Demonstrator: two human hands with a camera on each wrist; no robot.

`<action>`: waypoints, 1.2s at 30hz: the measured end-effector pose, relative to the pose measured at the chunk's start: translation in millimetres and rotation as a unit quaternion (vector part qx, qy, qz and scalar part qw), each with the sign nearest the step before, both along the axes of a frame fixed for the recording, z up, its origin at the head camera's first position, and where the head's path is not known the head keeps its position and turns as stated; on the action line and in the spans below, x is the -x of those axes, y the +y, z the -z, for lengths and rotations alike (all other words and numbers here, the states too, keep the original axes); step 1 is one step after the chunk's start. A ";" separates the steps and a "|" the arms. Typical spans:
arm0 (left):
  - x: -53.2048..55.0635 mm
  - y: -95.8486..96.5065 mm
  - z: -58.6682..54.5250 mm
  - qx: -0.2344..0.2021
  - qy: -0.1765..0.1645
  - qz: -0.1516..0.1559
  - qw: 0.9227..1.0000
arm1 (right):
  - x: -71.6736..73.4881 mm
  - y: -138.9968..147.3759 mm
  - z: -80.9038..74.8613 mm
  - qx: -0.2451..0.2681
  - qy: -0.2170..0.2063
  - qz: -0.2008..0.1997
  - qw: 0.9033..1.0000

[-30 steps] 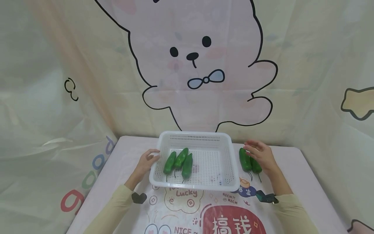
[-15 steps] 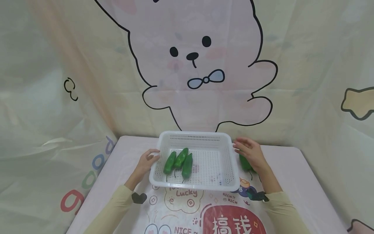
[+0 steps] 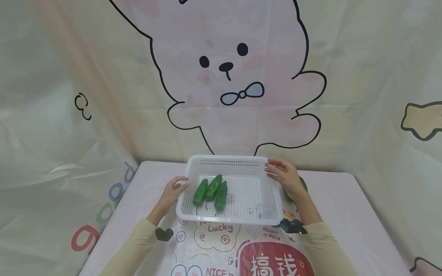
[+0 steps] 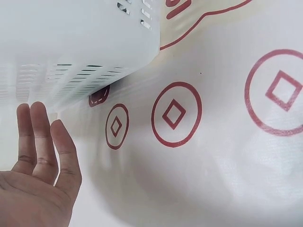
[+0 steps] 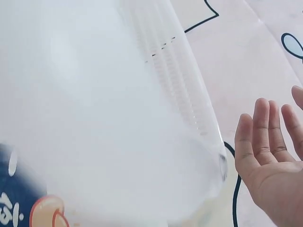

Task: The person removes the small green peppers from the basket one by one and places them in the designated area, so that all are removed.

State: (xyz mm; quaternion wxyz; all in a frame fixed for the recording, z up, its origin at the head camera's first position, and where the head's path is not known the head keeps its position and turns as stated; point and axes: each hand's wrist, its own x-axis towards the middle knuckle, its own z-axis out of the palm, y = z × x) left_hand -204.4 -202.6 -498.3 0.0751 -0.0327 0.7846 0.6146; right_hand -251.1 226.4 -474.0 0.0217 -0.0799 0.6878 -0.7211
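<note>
A white perforated plastic basket [image 3: 272, 207] sits on the table. Three green peppers [image 3: 221, 196] lie in its left half, stems toward the near side. My left hand [image 3: 172, 190] is at the basket's left rim; in the left wrist view its fingers [image 4: 42, 146] extend loosely beside the outer wall. Over the far right corner of the basket is my right hand [image 3: 286, 178], fingers spread and holding nothing. The right wrist view shows that hand [image 5: 270, 151] beside the basket's corner. Green pepper [image 3: 303, 184] shows behind the right hand, mostly covered by it.
The table has a pale printed cloth [image 3: 348, 214]. Behind it hangs a curtain [image 3: 224, 126] with a bear drawing, close to the basket's far side. More curtain [image 3: 45, 172] stands on the left and right sides. A dark band [image 3: 291, 226] lies at the right wrist.
My right hand has moved left, from over the peppers beside the basket to its far right corner. The left hand, the basket and the three peppers inside have stayed in place.
</note>
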 end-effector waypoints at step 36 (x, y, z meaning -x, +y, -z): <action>13.9 -8.9 36.1 -0.010 0.005 -0.018 1.000 | 27.5 -68.2 -21.6 -0.033 0.021 -0.080 0.996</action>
